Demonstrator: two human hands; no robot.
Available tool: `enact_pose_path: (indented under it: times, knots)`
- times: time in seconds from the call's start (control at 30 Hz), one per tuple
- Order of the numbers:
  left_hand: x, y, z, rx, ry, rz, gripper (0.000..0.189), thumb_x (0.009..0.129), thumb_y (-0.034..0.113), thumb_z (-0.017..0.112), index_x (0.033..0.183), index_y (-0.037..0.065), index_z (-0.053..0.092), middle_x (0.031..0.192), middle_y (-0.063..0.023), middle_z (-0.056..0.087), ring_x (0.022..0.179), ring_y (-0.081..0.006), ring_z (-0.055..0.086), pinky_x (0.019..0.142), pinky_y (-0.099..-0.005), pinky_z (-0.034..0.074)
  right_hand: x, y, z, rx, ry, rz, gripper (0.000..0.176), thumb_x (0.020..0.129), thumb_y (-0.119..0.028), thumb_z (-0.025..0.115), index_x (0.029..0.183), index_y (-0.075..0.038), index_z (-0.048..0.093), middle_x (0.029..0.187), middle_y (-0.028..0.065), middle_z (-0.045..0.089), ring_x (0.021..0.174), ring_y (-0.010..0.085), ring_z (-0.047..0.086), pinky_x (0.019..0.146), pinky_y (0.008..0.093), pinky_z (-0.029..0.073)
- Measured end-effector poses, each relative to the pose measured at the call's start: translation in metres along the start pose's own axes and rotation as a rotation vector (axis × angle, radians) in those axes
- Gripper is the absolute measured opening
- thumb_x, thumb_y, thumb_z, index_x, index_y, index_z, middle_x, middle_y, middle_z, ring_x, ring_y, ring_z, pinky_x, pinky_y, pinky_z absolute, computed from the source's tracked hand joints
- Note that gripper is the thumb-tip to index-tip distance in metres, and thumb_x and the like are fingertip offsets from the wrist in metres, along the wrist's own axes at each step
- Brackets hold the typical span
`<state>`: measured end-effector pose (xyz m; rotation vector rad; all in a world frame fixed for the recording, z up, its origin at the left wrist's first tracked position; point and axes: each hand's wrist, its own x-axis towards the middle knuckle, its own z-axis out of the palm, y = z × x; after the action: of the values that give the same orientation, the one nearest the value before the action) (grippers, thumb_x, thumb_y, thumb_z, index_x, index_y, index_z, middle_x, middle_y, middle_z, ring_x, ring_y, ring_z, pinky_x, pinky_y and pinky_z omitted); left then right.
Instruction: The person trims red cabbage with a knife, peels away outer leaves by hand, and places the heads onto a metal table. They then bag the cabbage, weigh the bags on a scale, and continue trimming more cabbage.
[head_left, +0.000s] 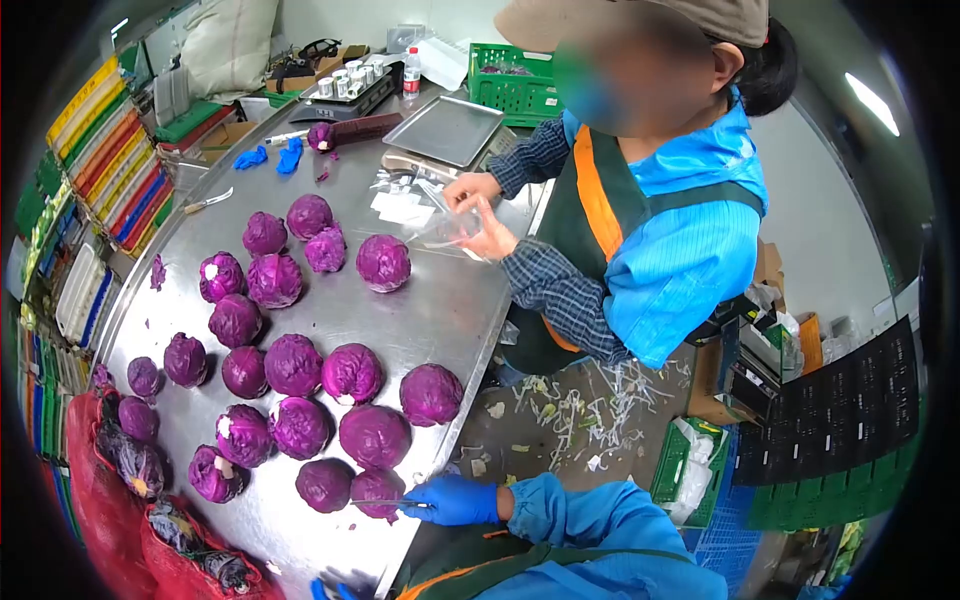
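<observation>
Purple cabbage (377, 488) sits near the edge of the steel table (440, 315), knife (388, 503) across it, right hand's (450, 500) gloved fingers curled round the handle; left hand's (333, 591) finger state (barely in view) I cannot tell. Beyond: more cabbages (294, 364), co-worker (670, 270), tray (445, 130), green crate (515, 92).

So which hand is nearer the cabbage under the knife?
Right. The right hand is just beside that cabbage, holding the knife over it; the left hand is farther off, mostly cut off at the bottom edge.
</observation>
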<state>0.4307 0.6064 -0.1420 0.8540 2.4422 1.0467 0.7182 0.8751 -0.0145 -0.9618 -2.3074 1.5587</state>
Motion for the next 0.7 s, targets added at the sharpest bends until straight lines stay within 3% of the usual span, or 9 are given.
enact_pose_path:
  times: [0.07, 0.13, 0.2, 0.27, 0.33, 0.5, 0.53, 0.57, 0.7]
  knots:
    - [-0.039, -0.055, -0.001, -0.21, -0.048, -0.046, 0.03, 0.092, 0.004, 0.049, 0.122, 0.002, 0.049, 0.114, -0.0143, 0.061, 0.095, -0.0232, 0.06, 0.089, -0.0434, 0.046, -0.006, -0.003, 0.009, -0.13, 0.033, -0.039, 0.034, 0.093, -0.037, 0.053, 0.105, -0.007, 0.065, 0.085, 0.0201, 0.065, 0.075, 0.0397, 0.062, 0.068, 0.0468, 0.049]
    - [-0.03, -0.024, -0.008, 0.673, 0.008, 0.577, 0.036, 0.091, 0.017, 0.054, 0.119, -0.007, 0.047, 0.096, -0.0084, 0.066, 0.085, -0.0212, 0.062, 0.097, -0.039, 0.042, -0.013, -0.019, 0.024, -0.085, 0.048, -0.07, 0.032, 0.096, -0.034, 0.052, 0.105, -0.006, 0.065, 0.086, 0.014, 0.068, 0.067, 0.0319, 0.064, 0.065, 0.0419, 0.05]
    - [-0.034, -0.031, 0.003, 0.231, -0.056, 0.114, 0.041, 0.091, 0.019, 0.056, 0.119, -0.01, 0.048, 0.09, -0.0116, 0.068, 0.086, -0.0244, 0.063, 0.098, -0.0351, 0.042, -0.027, -0.034, 0.048, 0.659, -0.081, 0.236, 0.031, 0.098, -0.032, 0.051, 0.114, -0.011, 0.066, 0.093, 0.0025, 0.07, 0.06, 0.0143, 0.058, 0.06, 0.0267, 0.046]
    - [-0.036, -0.036, 0.008, 0.482, 0.12, 0.327, 0.068, 0.086, 0.025, 0.067, 0.137, -0.005, 0.035, 0.109, -0.018, 0.064, 0.094, -0.0294, 0.064, 0.1, -0.0352, 0.041, -0.055, -0.029, 0.12, 0.906, -0.245, 0.05, 0.042, 0.098, -0.028, 0.051, 0.132, -0.003, 0.049, 0.093, 0.0023, 0.066, 0.073, 0.0076, 0.055, 0.066, 0.0234, 0.045]
    - [-0.038, -0.023, 0.012, 0.257, 0.13, 0.232, 0.044, 0.086, 0.014, 0.062, 0.125, -0.004, 0.05, 0.132, -0.0188, 0.049, 0.12, -0.0322, 0.049, 0.099, -0.0409, 0.042, -0.066, -0.028, 0.156, 0.843, -0.445, -0.039, 0.047, 0.097, -0.027, 0.052, 0.136, -0.004, 0.043, 0.095, 0.0034, 0.063, 0.083, 0.0072, 0.056, 0.07, 0.0243, 0.046]
    - [-0.042, -0.044, 0.021, -0.581, 0.084, -0.122, 0.037, 0.086, 0.0, 0.062, 0.122, -0.002, 0.053, 0.124, -0.0122, 0.054, 0.108, -0.0254, 0.054, 0.091, -0.0348, 0.048, -0.097, -0.088, 0.184, 0.898, -0.717, 0.205, 0.043, 0.094, -0.018, 0.052, 0.135, -0.007, 0.045, 0.094, 0.0042, 0.064, 0.081, 0.0089, 0.059, 0.072, 0.0227, 0.048]
    - [-0.059, 0.02, -0.017, -0.662, 0.147, -0.281, 0.038, 0.086, 0.0, 0.063, 0.123, 0.001, 0.055, 0.123, -0.0107, 0.056, 0.106, -0.023, 0.055, 0.087, -0.0326, 0.05, -0.105, -0.103, 0.188, 0.889, -0.76, 0.235, 0.038, 0.095, -0.018, 0.052, 0.13, -0.003, 0.05, 0.092, 0.0037, 0.065, 0.077, 0.0068, 0.058, 0.071, 0.0207, 0.047]
    - [-0.077, 0.009, -0.034, -0.548, 0.251, -0.016, 0.037, 0.087, 0.003, 0.065, 0.123, 0.003, 0.057, 0.119, -0.0092, 0.06, 0.103, -0.0199, 0.058, 0.084, -0.0312, 0.05, -0.113, -0.1, 0.208, 0.978, -0.807, 0.138, 0.036, 0.095, -0.019, 0.054, 0.124, 0.002, 0.054, 0.09, 0.0039, 0.066, 0.075, 0.0058, 0.058, 0.069, 0.0202, 0.047]
    - [-0.149, -0.045, -0.087, -0.546, 0.393, -0.035, 0.023, 0.087, 0.0, 0.062, 0.11, 0.001, 0.065, 0.109, -0.0082, 0.066, 0.1, -0.0161, 0.061, 0.088, -0.0288, 0.049, -0.138, -0.118, 0.26, 0.837, -0.962, 0.108, 0.03, 0.097, -0.023, 0.054, 0.112, 0.002, 0.057, 0.093, 0.009, 0.066, 0.083, 0.0121, 0.064, 0.068, 0.0236, 0.049]
